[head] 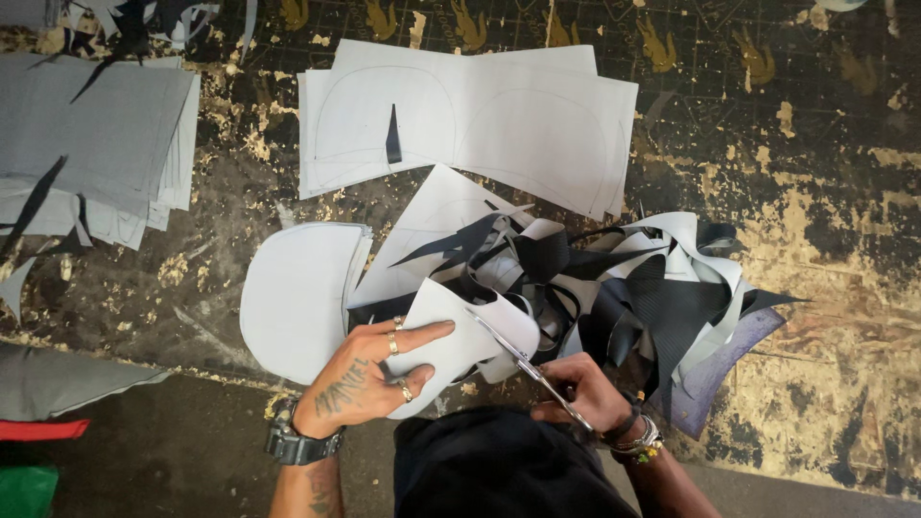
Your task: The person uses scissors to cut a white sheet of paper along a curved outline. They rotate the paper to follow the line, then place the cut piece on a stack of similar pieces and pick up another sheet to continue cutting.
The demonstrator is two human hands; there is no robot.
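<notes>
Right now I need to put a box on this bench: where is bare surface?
Bare bench lies at the far right, beyond the marked white sheets and above the scrap heap. A smaller patch sits between the grey sheet stack and the cut white pieces. Around both hands and the scissors it is crowded.

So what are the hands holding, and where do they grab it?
The left hand pinches the white cut piece by its lower left edge. The right hand holds the scissors by the handles, blades in the piece.

Scrap heap (624, 297) right of hands, cut stack (297, 297) left; bare tabletop (835, 192) beyond.
</notes>
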